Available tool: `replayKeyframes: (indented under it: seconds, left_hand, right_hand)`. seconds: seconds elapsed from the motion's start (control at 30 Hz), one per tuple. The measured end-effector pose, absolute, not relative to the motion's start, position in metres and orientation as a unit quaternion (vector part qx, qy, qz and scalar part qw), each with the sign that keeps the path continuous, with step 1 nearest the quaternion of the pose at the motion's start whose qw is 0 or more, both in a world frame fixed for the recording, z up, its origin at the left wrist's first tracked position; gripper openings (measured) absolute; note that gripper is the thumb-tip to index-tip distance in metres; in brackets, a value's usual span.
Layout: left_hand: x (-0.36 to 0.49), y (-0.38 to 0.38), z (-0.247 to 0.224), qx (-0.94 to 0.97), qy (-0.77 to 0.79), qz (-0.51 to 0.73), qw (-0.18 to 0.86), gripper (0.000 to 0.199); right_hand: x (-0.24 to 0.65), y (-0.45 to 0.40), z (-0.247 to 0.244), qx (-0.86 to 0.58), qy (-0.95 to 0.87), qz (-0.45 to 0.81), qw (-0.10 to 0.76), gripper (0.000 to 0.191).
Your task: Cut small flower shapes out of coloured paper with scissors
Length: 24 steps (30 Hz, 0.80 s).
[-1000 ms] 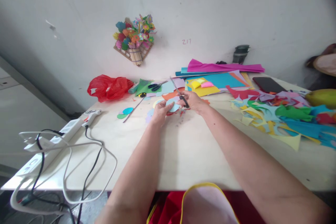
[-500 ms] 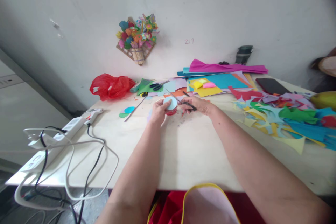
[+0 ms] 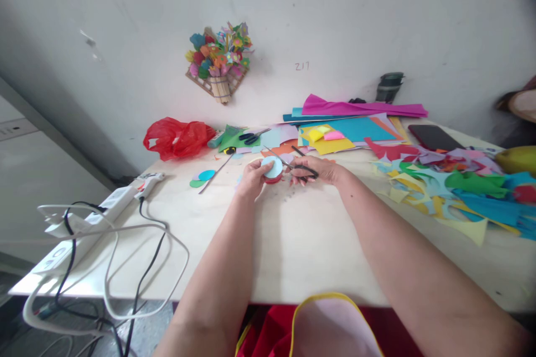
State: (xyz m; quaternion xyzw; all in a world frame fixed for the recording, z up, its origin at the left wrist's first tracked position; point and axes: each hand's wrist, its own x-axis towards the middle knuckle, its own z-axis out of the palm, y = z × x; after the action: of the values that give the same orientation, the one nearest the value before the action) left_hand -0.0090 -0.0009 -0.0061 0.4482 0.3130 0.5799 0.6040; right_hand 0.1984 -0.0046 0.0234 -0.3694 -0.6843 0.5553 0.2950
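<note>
Between the thumb and fingers of my left hand (image 3: 252, 178) is a round piece of light blue paper (image 3: 272, 168). Just below that disc shows a red round edge (image 3: 274, 180); whether my hand also grips it I cannot tell. My right hand (image 3: 313, 169) is closed on scissors (image 3: 305, 170) with black handles, their blades pointing left past the disc's upper right edge. A dark pen-like stick (image 3: 298, 150) juts up by the right hand. Blue (image 3: 206, 175) and green paper circles (image 3: 196, 183) lie to the left on the table.
Paper scraps (image 3: 444, 184) cover the table's right side, near a phone (image 3: 438, 137). Coloured sheets (image 3: 355, 129), a second pair of scissors (image 3: 251, 138) and a red plastic bag (image 3: 178, 138) sit along the wall. A power strip (image 3: 90, 228) with loose cables is at left.
The scissors and my right hand have shifted slightly right and down. The light blue disc has dropped a little in my left hand.
</note>
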Motion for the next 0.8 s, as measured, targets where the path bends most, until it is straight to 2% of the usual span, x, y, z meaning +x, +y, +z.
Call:
replayKeyframes:
  seconds: [0.33,0.6,0.8]
  left_hand:
    - [-0.016,0.003,-0.009,0.47,0.296,0.561,0.614,0.043]
    - [-0.019,0.005,-0.012,0.477,0.289,0.554,0.618,0.037]
    - [-0.022,0.006,-0.012,0.483,0.283,0.543,0.626,0.04]
  right_hand:
    - [0.202,0.001,0.019,-0.331,-0.703,0.572,0.263,0.02]
    - [0.203,0.004,0.014,-0.314,-0.717,0.567,0.258,0.028]
    - [0.204,0.003,0.015,-0.302,-0.721,0.566,0.26,0.036]
